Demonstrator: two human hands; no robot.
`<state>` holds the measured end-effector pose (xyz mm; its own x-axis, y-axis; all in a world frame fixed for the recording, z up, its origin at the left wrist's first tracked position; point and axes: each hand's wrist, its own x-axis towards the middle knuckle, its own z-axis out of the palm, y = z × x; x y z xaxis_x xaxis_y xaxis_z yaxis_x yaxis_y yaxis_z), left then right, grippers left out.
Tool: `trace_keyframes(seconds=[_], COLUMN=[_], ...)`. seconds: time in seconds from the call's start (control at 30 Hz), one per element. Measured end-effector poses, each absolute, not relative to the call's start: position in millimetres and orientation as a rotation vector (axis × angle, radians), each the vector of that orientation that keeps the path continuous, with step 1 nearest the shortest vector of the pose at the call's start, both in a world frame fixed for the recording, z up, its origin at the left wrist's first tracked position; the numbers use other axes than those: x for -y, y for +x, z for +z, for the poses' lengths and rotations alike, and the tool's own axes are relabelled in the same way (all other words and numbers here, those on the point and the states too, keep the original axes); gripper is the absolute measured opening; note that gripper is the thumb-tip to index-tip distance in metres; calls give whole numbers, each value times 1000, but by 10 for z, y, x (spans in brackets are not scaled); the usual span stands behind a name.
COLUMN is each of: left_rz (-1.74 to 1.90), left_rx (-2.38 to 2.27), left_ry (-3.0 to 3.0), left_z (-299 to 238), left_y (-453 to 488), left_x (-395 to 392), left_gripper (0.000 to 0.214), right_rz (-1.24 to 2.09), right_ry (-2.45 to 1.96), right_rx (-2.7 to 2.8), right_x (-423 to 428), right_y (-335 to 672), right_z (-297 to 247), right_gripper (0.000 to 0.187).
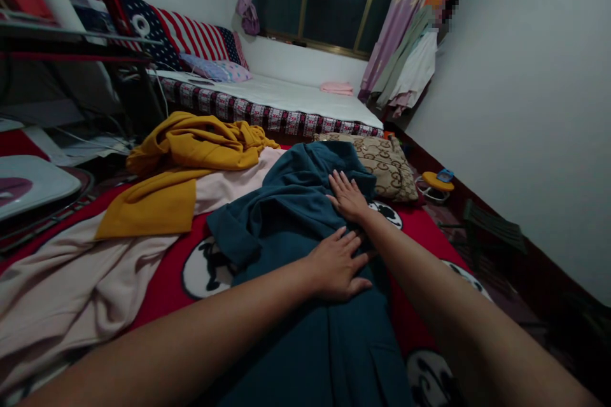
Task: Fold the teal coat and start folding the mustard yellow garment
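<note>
A dark teal garment (286,203) lies spread on a red blanket (165,273) with black-and-white cartoon patches. Its far end is bunched in folds, and the near part is flatter. My left hand (338,265) rests palm down on the middle of the cloth, fingers spread. Just beyond it, my right hand (349,197) presses flat on the upper folds, its fingers stretched out too. Neither hand grips anything. To the left are a crumpled mustard-yellow garment (205,146) and a pale pink garment (90,280), the yellow partly over the pink.
A brown patterned pillow (384,168) sits beyond the teal garment. Farther back, a second bed (286,98) stands below the window. A cluttered desk (71,44) is at left. On the right are a yellow stool (436,182), a dark folding stool (494,229) and hanging clothes (415,63).
</note>
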<state>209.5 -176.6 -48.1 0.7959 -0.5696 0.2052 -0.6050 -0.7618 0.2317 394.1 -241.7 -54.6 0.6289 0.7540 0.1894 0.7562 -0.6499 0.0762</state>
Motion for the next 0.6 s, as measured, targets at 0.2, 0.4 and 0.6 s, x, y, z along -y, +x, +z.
trace_keyframes(seconds=[0.2,0.4,0.6], left_rz=[-5,139,816], left_rx=[899,451,-200], left_ry=[2500,2116,2404], left_z=[-353,-43,-122], left_y=[1759,1104,841], left_x=[1767,1200,124], left_gripper=[56,25,29], right_rz=[-232,-555,-265], right_ry=[-2898,-2340,-2247], right_rx=[1202,1105,931], right_x=[2392,2766,2967], right_y=[3753,3080,2575], right_z=[-351,-224,-492], right_gripper=[64,49,52])
